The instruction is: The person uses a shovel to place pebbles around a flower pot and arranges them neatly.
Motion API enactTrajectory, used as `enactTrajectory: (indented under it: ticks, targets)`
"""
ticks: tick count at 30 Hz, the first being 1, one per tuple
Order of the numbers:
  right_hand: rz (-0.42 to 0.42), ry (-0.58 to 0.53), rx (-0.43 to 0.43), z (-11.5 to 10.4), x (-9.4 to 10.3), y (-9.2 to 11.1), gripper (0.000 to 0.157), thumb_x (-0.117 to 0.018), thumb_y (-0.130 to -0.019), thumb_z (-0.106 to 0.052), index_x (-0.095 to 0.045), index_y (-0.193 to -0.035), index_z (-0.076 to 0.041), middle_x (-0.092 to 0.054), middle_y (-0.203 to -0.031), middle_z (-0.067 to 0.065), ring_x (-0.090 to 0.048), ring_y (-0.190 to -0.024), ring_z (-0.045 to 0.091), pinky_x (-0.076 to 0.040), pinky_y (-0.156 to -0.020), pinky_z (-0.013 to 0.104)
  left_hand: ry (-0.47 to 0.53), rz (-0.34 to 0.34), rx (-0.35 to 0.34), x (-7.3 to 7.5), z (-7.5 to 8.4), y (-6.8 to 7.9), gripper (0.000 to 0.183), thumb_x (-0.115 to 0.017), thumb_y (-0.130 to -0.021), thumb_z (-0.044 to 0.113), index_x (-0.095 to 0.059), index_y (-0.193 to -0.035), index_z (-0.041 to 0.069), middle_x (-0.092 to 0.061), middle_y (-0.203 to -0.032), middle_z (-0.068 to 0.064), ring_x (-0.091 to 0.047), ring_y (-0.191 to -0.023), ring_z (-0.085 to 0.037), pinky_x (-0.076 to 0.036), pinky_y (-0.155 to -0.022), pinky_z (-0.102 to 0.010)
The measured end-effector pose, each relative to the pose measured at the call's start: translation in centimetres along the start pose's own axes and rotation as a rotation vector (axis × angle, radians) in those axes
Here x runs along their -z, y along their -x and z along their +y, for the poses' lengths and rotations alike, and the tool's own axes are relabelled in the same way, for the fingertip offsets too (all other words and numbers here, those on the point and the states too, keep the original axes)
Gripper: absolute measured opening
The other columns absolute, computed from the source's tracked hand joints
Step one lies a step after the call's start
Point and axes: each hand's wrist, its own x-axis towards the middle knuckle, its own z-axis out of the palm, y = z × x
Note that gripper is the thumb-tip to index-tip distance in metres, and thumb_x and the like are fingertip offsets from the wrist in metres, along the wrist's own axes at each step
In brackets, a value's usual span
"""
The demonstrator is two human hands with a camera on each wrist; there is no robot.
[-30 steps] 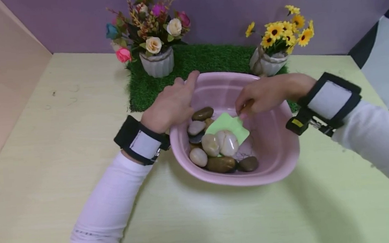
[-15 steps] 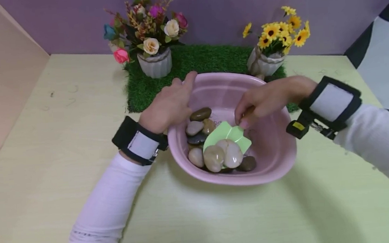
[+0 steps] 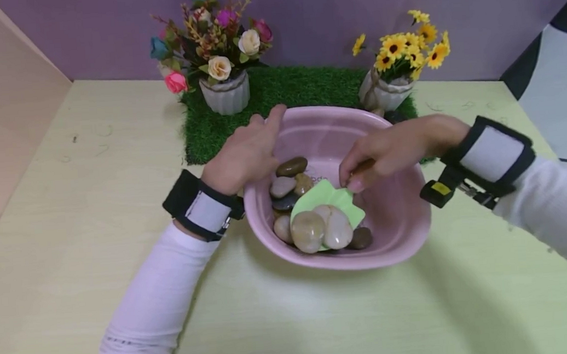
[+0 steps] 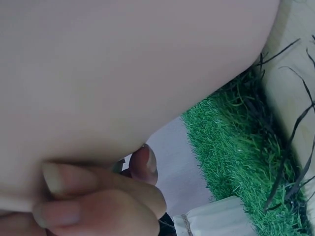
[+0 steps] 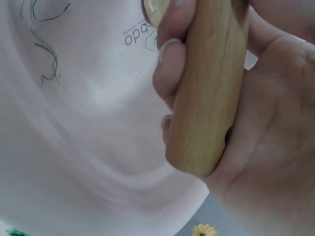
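A pink plastic basin [image 3: 393, 256] stands in front of me, with several smooth stones lying along its left side. My left hand [image 3: 247, 156] holds the basin's left rim, with its fingertips curled in the left wrist view. In my right hand [image 3: 390, 150] is a small trowel with a light green blade [image 3: 320, 194]; the right wrist view shows the fingers wrapped round its wooden handle [image 5: 206, 88]. Two large pale stones [image 3: 309, 231] rest on the blade, which overlaps a dark brown stone [image 3: 361, 238] in the head view.
Behind the basin lies a mat of artificial grass [image 3: 302, 85]. On it stand a pot of mixed flowers [image 3: 225, 93] and, to the right, a pot of yellow flowers [image 3: 385, 90]. The pale wooden table [image 3: 94, 228] meets a purple wall [image 3: 322, 20].
The trowel has moved toward the near side of the basin, and the pale stones now sit further onto its blade. My right hand has shifted slightly nearer; the left stays at the rim.
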Motion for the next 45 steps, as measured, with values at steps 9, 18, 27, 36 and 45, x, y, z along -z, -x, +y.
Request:
enactTrajectory:
  ticks: [9,18,27,36,45]
  targets:
    - [0.047,0.047,0.006,-0.2,-0.2,1.2,0.022,-0.050,-0.102,-0.037,-0.062,-0.112,-0.022,-0.064,-0.111,0.002,-0.057,-0.108,0.018,-0.044,-0.099,0.040,-0.005,-0.005,0.008,0.0,0.1,0.0,0.079,-0.057,-0.098,0.022,-0.006,-0.159,0.022,-0.042,-0.139,-0.025,-0.059,-0.104,-0.037,-0.054,-0.081,-0.046]
    - [0.145,0.049,-0.080,0.0,1.4,3.4,0.025,-0.050,-0.102,-0.040,-0.061,-0.117,-0.023,-0.059,-0.115,0.003,-0.054,-0.106,0.020,-0.048,-0.090,0.037,-0.007,0.002,-0.012,0.0,0.0,-0.1,0.080,-0.058,-0.097,0.020,-0.007,-0.159,0.021,-0.043,-0.138,-0.025,-0.059,-0.104,-0.037,-0.054,-0.081,-0.046]
    - [0.286,0.143,-0.065,-0.2,3.5,5.2,0.024,-0.048,-0.103,-0.039,-0.062,-0.120,-0.029,-0.062,-0.113,0.001,-0.056,-0.102,0.019,-0.050,-0.086,0.033,-0.008,0.009,-0.004,0.0,0.1,-0.1,0.081,-0.058,-0.097,0.018,-0.007,-0.159,0.021,-0.046,-0.134,-0.024,-0.059,-0.103,-0.035,-0.055,-0.081,-0.045]
    - [0.354,0.136,-0.173,-0.4,4.7,5.1,0.033,-0.047,-0.100,-0.050,-0.061,-0.123,-0.031,-0.059,-0.123,-0.002,-0.052,-0.114,0.019,-0.046,-0.097,0.046,-0.002,0.001,0.004,-0.1,0.0,-0.1,0.081,-0.061,-0.096,0.025,-0.009,-0.158,0.020,-0.045,-0.136,-0.024,-0.059,-0.104,-0.035,-0.053,-0.083,-0.045]
    - [0.391,0.102,-0.199,0.7,6.0,4.9,0.034,-0.045,-0.102,-0.048,-0.059,-0.123,-0.025,-0.060,-0.122,0.001,-0.053,-0.116,0.022,-0.042,-0.101,0.052,-0.022,0.012,-0.007,-0.1,0.0,-0.2,0.078,-0.055,-0.096,0.010,-0.008,-0.158,0.021,-0.046,-0.133,-0.025,-0.059,-0.101,-0.036,-0.054,-0.079,-0.045]
